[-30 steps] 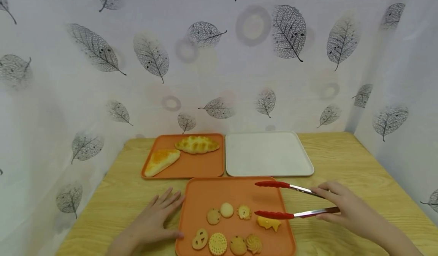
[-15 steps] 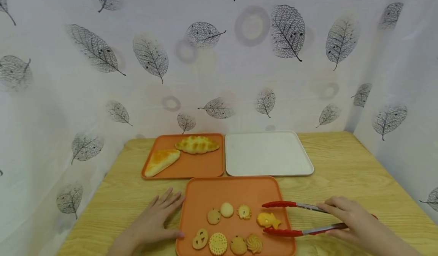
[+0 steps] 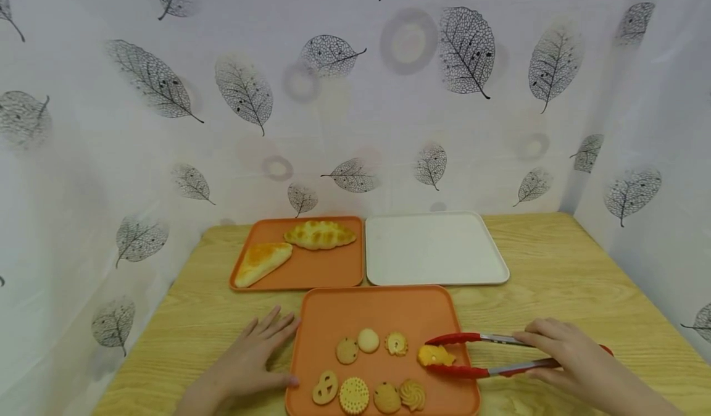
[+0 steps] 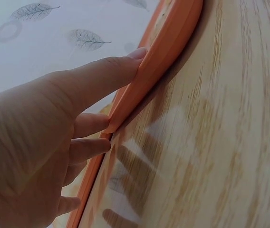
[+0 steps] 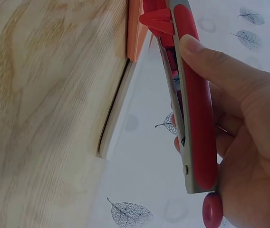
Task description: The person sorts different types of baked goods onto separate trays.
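My right hand [image 3: 574, 357] grips a pair of red-and-silver tongs [image 5: 199, 118], the thumb lying along one red handle. The tongs' red tips are on either side of a yellow fish-shaped cookie [image 3: 436, 355] near the right side of the front orange tray [image 3: 378, 308]; whether both tips touch it I cannot tell. My left hand [image 3: 247, 357] is spread at that tray's left edge. In the left wrist view its thumb [image 4: 101, 76] touches the orange rim, with the other fingers lower along the edge.
Several other cookies, among them a pretzel-shaped one [image 3: 324, 388] and a swirl [image 3: 413, 396], lie in the front tray. Behind stand an orange tray [image 3: 333, 274] with two breads [image 3: 320, 235] and a white tray [image 3: 436, 249]. A leaf-patterned curtain [image 3: 355, 95] encloses the wooden table [image 3: 555, 262].
The tongs have moved down and slightly right to the fish-shaped cookie, and their tips have drawn closer together around it. My left hand has stayed in place.
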`<state>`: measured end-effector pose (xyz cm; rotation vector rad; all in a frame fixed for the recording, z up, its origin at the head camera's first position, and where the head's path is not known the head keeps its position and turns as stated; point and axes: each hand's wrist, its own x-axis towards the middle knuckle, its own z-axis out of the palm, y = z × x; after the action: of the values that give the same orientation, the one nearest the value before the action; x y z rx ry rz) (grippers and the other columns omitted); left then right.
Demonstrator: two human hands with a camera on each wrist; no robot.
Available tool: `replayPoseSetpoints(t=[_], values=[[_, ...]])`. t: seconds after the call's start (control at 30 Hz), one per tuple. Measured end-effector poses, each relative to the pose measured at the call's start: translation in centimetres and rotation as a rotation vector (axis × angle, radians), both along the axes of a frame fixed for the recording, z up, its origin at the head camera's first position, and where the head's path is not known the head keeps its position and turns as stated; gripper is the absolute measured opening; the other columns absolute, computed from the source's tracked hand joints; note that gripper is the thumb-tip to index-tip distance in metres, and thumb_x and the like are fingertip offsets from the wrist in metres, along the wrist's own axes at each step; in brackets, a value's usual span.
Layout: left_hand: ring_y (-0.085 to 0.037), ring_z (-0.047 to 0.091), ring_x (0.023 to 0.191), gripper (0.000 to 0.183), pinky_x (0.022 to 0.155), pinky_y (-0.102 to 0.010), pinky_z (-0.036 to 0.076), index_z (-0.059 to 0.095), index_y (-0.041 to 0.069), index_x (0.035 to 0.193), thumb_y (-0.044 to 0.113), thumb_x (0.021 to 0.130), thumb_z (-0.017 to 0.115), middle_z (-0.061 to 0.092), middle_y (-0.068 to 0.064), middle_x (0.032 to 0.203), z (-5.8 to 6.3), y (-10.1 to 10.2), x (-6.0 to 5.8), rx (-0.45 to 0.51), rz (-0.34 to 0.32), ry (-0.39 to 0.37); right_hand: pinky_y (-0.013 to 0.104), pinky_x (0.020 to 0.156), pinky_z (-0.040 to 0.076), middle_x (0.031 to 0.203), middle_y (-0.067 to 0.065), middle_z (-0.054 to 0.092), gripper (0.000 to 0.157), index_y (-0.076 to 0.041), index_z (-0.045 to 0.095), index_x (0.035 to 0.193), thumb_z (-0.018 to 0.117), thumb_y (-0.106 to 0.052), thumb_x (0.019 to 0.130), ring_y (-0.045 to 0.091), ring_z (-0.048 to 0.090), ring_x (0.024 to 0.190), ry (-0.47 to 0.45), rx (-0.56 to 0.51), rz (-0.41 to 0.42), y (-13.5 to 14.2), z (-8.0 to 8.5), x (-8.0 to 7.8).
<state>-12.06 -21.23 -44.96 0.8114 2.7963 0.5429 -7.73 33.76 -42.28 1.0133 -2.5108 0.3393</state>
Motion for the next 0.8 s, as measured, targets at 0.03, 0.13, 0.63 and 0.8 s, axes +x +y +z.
replayPoseSetpoints(t=[0.03,0.13,0.63,0.8], values=[[-0.039,0.017,0.15,0.097,0.112,-0.07,0.02,0.031,0.018,0.154,0.072,0.079,0.06,0.034,-0.008,0.158,0.0,0.0,0.0,-0.002,-0.001,0.0,0.015,0.064,0.041,0.096,-0.015,0.058,0.052,-0.017,0.072,0.108,0.088,-0.034,0.061,-0.003,0.048,0.08,0.0,-0.004,0.002,0.0,0.0,-0.1],[-0.039,0.017,0.15,0.097,0.112,-0.07,0.021,0.031,0.018,0.154,0.072,0.079,0.059,0.034,-0.007,0.159,-0.1,0.0,0.0,-0.007,-0.003,0.001,0.013,0.064,0.04,0.096,-0.015,0.058,0.052,-0.017,0.072,0.107,0.089,-0.033,0.06,-0.004,0.048,0.08,-0.002,-0.012,-0.005,0.0,0.1,-0.3],[-0.039,0.017,0.15,0.098,0.112,-0.07,0.021,0.03,0.017,0.154,0.073,0.08,0.059,0.034,-0.008,0.158,0.0,0.0,0.0,-0.01,0.0,-0.001,0.008,0.068,0.04,0.095,-0.012,0.061,0.058,-0.016,0.072,0.106,0.042,-0.063,0.09,0.0,0.052,0.079,0.138,-0.071,0.0,-0.1,1.7,-2.1],[-0.038,0.017,0.15,0.097,0.113,-0.07,0.02,0.029,0.017,0.155,0.072,0.08,0.059,0.033,-0.008,0.159,0.0,-0.1,-0.1,-0.01,0.001,-0.008,0.006,0.065,0.042,0.093,-0.008,0.061,0.058,-0.01,0.073,0.104,0.043,-0.059,0.093,0.0,0.052,0.076,0.161,-0.113,0.03,0.4,2.4,-3.1]])
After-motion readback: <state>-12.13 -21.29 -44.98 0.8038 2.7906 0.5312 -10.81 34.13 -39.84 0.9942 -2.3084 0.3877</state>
